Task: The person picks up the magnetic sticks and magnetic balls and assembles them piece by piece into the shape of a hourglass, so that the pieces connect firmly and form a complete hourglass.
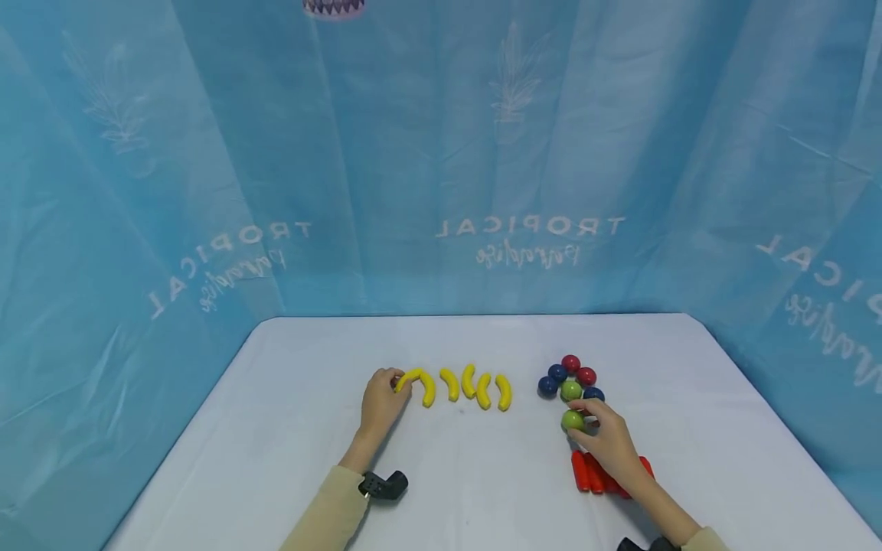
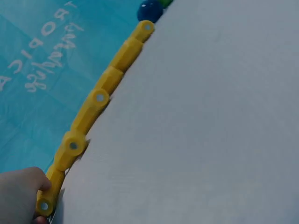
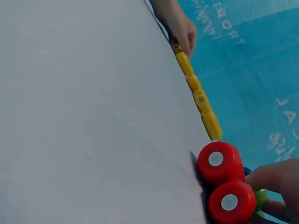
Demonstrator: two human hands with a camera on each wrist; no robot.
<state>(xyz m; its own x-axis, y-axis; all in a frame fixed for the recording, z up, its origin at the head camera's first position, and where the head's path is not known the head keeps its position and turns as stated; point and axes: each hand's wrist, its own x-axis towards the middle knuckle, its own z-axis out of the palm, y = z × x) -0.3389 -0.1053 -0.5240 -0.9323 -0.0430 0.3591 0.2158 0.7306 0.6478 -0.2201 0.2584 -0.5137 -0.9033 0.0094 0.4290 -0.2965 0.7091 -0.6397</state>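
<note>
We are holding a curved yellow banana [image 1: 407, 378], leftmost of several, and a round green ball [image 1: 571, 420] farther right.

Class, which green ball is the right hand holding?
The nearer green ball, pinched by the right hand; the other green ball lies farther away, beside a blue ball.

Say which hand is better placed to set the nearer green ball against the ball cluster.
Probably the right hand: it pinches the nearer green ball, close to the ball cluster. The left hand is farther off, pinching the leftmost curved yellow rod.
</note>
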